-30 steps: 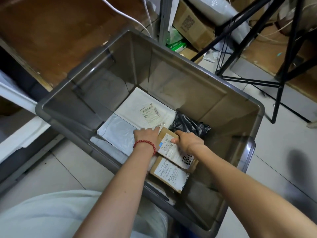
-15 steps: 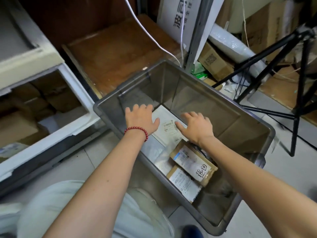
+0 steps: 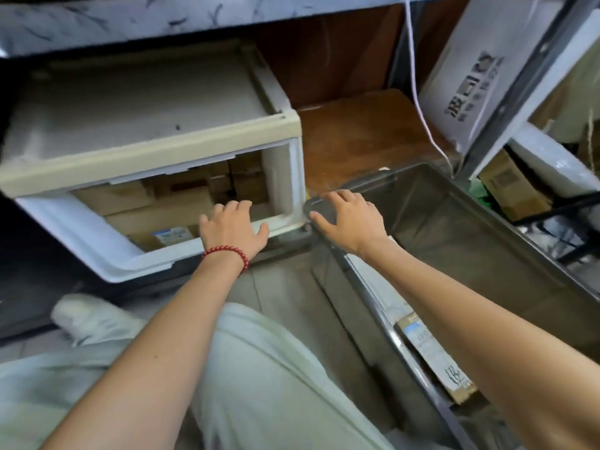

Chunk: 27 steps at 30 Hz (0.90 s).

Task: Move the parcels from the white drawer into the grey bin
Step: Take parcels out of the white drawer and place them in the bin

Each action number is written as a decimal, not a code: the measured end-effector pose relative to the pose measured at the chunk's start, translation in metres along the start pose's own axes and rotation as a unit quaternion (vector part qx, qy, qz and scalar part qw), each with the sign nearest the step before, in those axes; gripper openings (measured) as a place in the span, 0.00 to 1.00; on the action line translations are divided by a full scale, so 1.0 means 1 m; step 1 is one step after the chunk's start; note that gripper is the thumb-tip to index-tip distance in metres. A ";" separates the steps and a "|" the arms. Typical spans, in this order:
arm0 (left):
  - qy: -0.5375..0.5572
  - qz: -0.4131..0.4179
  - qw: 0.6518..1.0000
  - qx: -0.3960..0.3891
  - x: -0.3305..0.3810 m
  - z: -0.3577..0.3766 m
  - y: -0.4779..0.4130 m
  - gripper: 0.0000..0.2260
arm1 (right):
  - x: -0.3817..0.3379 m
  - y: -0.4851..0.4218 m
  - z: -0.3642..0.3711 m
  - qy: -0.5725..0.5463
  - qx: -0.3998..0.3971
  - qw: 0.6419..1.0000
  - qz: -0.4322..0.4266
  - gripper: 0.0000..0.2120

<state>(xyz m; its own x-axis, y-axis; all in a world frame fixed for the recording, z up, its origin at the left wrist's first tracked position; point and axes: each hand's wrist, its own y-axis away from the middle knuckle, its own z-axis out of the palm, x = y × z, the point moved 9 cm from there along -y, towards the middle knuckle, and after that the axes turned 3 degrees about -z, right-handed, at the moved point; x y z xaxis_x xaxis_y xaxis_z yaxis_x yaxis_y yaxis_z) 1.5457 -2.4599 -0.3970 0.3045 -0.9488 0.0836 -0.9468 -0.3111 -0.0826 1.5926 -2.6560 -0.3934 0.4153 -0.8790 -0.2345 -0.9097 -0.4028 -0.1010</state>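
Wooden board [image 3: 367, 138]: brown, scuffed, lying flat, and that's our landmark.
White cable [image 3: 414, 76]: dropping down across the board's right side, curving off past its right edge.
White printed carton [image 3: 470, 69]: leaning just right of the board, dark lettering on its face.
Metal upright [image 3: 516, 82]: grey, slanting, right of the board beyond the carton.
Cardboard box [image 3: 509, 186]: further right of the board, a code label on top.
Wrapped roll [image 3: 552, 157]: white, glossy, farther right again.
Marbled ledge [image 3: 130, 17]: above and left of the board.

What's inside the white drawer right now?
Brown cardboard parcels lie in the white drawer, a blue-labelled parcel near the front. The cabinet frame and left hand cover the rest.
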 end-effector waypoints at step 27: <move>0.026 -0.140 0.990 -0.003 -0.213 0.060 -0.056 0.32 | -0.166 -0.132 0.164 -0.190 -0.109 0.976 0.009 0.39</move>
<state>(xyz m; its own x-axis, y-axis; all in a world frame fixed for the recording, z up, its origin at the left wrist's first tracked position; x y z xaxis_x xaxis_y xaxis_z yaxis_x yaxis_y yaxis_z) 1.5397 -2.2440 -0.4695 0.5494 -0.8215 0.1527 -0.8267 -0.5610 -0.0439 1.6433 -2.4151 -0.4997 0.3295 -0.7455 -0.5793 -0.8766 -0.4695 0.1055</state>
